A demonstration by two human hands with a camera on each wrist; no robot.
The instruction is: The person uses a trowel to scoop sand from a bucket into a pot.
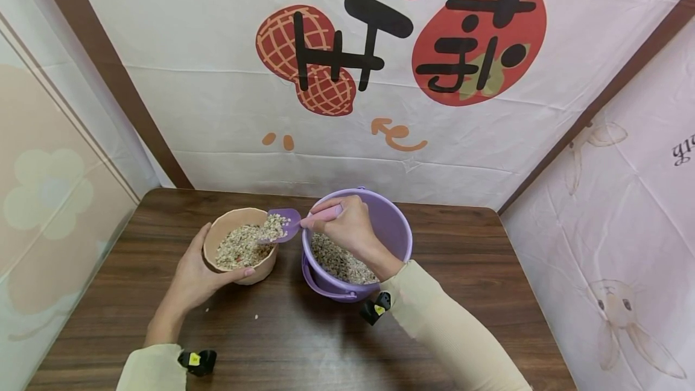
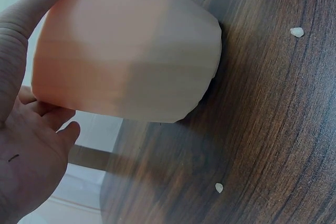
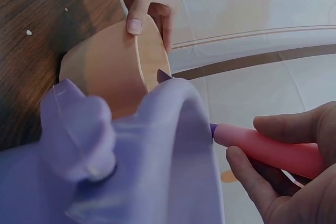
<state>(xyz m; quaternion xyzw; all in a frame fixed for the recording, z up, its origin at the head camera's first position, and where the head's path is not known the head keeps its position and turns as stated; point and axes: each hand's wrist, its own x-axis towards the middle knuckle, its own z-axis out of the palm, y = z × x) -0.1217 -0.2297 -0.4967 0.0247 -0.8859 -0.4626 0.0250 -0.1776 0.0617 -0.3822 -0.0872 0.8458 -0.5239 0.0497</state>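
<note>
My left hand [image 1: 198, 273] holds a peach-coloured bowl [image 1: 260, 271] at the table's left, its thumb at the rim and the other fingers round the far side. Pale flakes like oats [image 1: 239, 249] lie inside. In my right hand [image 1: 353, 231] is a small shovel [image 1: 294, 222] with a purple blade, gripped by its pink handle [image 3: 268, 150]. The blade carries flakes and overlaps the bowl's right rim. Beneath the right hand stands a purple bucket [image 1: 395, 225] partly filled with the same flakes. In the right wrist view the bucket's rim hides most of the blade.
A few stray flakes, such as one pale flake [image 2: 297, 32], lie on the dark wooden table [image 1: 260, 349]. The bucket's handle [image 1: 326, 291] hangs down on its near side. A printed cloth [image 1: 217, 113] hangs behind the table, with more cloth on both sides.
</note>
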